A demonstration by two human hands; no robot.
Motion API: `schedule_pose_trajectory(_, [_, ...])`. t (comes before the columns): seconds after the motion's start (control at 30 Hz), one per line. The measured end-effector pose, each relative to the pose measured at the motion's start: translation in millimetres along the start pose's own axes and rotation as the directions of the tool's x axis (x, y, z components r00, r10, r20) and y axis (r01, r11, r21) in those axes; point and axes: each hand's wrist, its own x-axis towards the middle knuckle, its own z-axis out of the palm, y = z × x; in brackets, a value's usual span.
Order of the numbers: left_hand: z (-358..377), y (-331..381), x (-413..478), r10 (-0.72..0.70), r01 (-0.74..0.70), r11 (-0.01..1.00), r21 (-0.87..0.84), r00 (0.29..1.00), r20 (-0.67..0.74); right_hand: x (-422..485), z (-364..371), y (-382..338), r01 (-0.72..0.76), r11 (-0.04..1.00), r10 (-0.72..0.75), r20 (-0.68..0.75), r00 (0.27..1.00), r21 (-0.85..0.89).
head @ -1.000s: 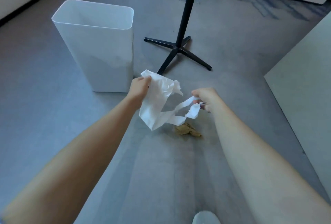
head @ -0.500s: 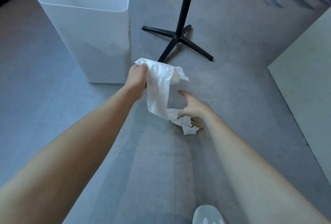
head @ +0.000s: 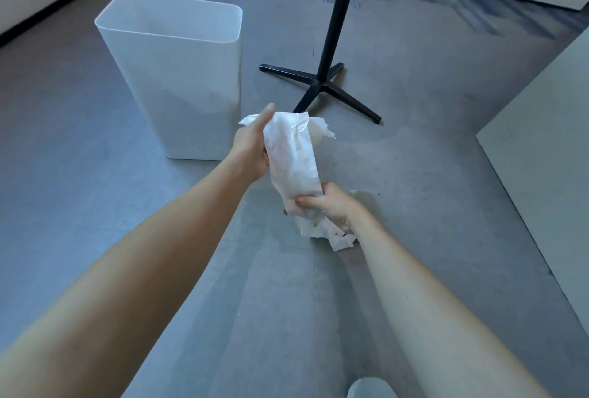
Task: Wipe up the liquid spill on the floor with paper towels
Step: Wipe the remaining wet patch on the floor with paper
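1. Nearest is the toe of a pale shoe (head: 369, 388) on the grey floor (head: 159, 206).
2. The right hand (head: 331, 206) has its grip curled round the lower end of the paper towel (head: 293, 158). A crumpled tail hangs under it; I cannot tell if it touches the floor.
3. Just beyond this hand lies the spill (head: 366, 198), a yellowish wet patch.
4. The towel looks very light, soft and limp. I judge it tears easily when wet, so it is better held bunched in a thick wad than by a thin edge.
5. The left hand (head: 251, 149) holds the upper end. One finger points up straight and the rest of the grip is hidden behind the paper.
6. Further away stand a white bin (head: 178, 79) and a black stand (head: 325, 79).
7. Half a second ago the right hand was low at the stain, with one finger straight. Now it wraps the towel, and the paper is gathered in one band between both hands.
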Motion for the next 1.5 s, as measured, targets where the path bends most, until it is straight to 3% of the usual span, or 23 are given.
schedule_pose_trajectory(0.2, [8.4, -0.7, 7.5, 0.081, -0.070, 0.989, 0.129, 0.993, -0.086, -15.3, 5.4, 7.2, 0.007, 0.997, -0.014, 0.095, 0.995, 0.077])
schedule_pose_trajectory(0.33, [14.7, -13.4, 6.0, 0.071, -0.050, 0.983, 0.174, 0.991, -0.116, -23.7, 5.1, 19.3, -0.028, 0.980, 0.026, 0.014, 1.000, 0.199])
schedule_pose_trajectory(0.47, [20.4, 8.1, 13.7, 0.163, -0.143, 0.984, 0.105, 0.962, -0.218, -34.2, 0.6, 47.8, -0.127, 0.990, 0.129, 0.049, 0.990, -0.056])
schedule_pose_trajectory(0.53, [20.2, 25.8, 20.4, 0.211, -0.195, 0.976, 0.094, 0.956, -0.204, -47.2, -1.4, 65.9, -0.175, 0.982, 0.179, 0.054, 0.982, -0.063])
schedule_pose_trajectory(0.63, [23.1, 16.6, 16.6, 0.169, -0.160, 0.982, 0.103, 0.981, -0.095, -53.3, -11.8, 62.6, -0.175, 0.983, 0.180, -0.086, 0.980, 0.058])
schedule_pose_trajectory(0.8, [25.6, -16.0, 13.8, 0.082, -0.080, 0.954, 0.290, 0.997, 0.006, -27.0, -55.7, 38.7, -0.155, 0.959, 0.244, -0.411, 0.879, 0.238])
schedule_pose_trajectory(0.97, [27.4, -29.3, 19.9, 0.071, -0.081, 0.935, 0.345, 0.997, 0.041, -15.1, -116.5, -2.5, -0.110, 0.854, 0.402, -0.508, 0.762, 0.509])
schedule_pose_trajectory(1.13, [17.9, -38.4, 27.7, 0.064, -0.052, 0.924, 0.380, 0.998, -0.020, -14.4, -175.0, -55.1, 0.112, 0.866, 0.292, -0.673, 0.680, 0.488])
schedule_pose_trajectory(1.4, [18.7, -46.5, 35.7, 0.062, -0.039, 0.922, 0.386, 0.997, -0.048, -4.1, -189.2, -92.1, 0.272, 0.949, -0.026, -0.817, 0.576, 0.162])
schedule_pose_trajectory(1.5, [19.7, -48.5, 35.9, 0.060, -0.042, 0.919, 0.391, 0.998, -0.033, -6.6, -170.2, -88.8, 0.377, 0.919, -0.181, -0.728, 0.662, 0.115])
